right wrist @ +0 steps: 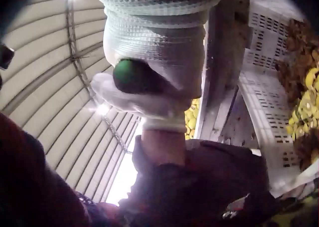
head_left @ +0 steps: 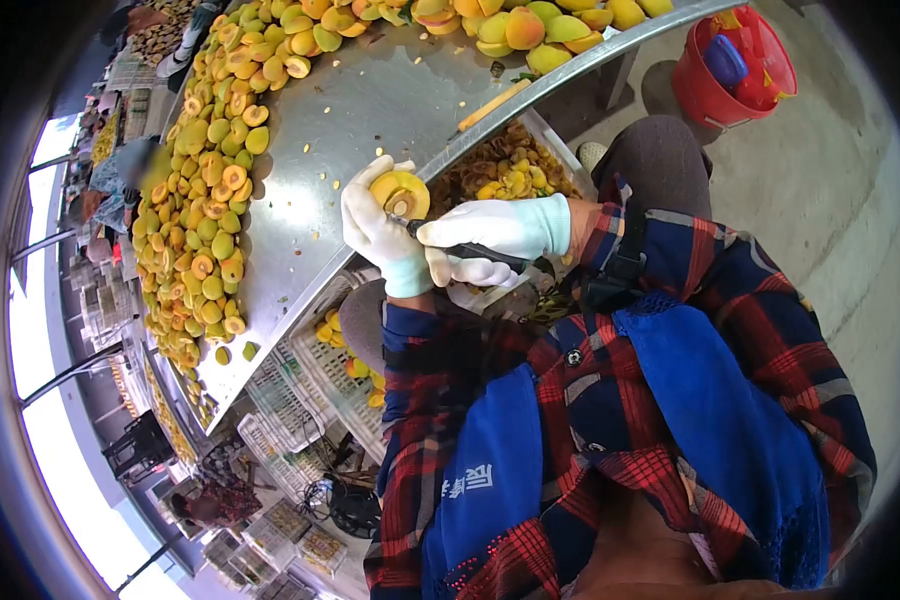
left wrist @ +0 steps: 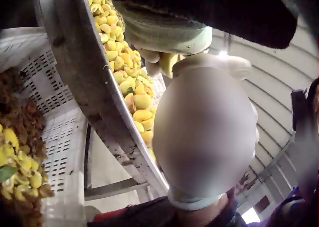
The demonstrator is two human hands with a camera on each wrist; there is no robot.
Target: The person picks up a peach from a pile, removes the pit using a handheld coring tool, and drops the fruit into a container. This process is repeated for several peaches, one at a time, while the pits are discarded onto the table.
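Note:
My white-gloved left hand (head_left: pixel 368 222) holds a halved yellow peach (head_left: pixel 400 192) with its cut face up, over the steel table's near edge. A brown stone shows in the cut face. My gloved right hand (head_left: pixel 500 228) grips a dark-handled tool (head_left: pixel 470 250), and the tool's tip is right at the stone. In the right wrist view the rounded green handle end (right wrist: pixel 133 76) sticks out of the right glove. The blade or working end is mostly hidden by the peach and fingers. In the left wrist view the right glove (left wrist: pixel 204 132) is in front, largely blurred.
Peach halves (head_left: pixel 210 190) are heaped along the far side of the steel table (head_left: pixel 315 130). A yellow stick (head_left: pixel 493 105) lies by its near edge. Below stands a white crate (right wrist: pixel 264 92) with brown scraps and yellow pieces. A red bucket (head_left: pixel 685 85) stands on the floor at right.

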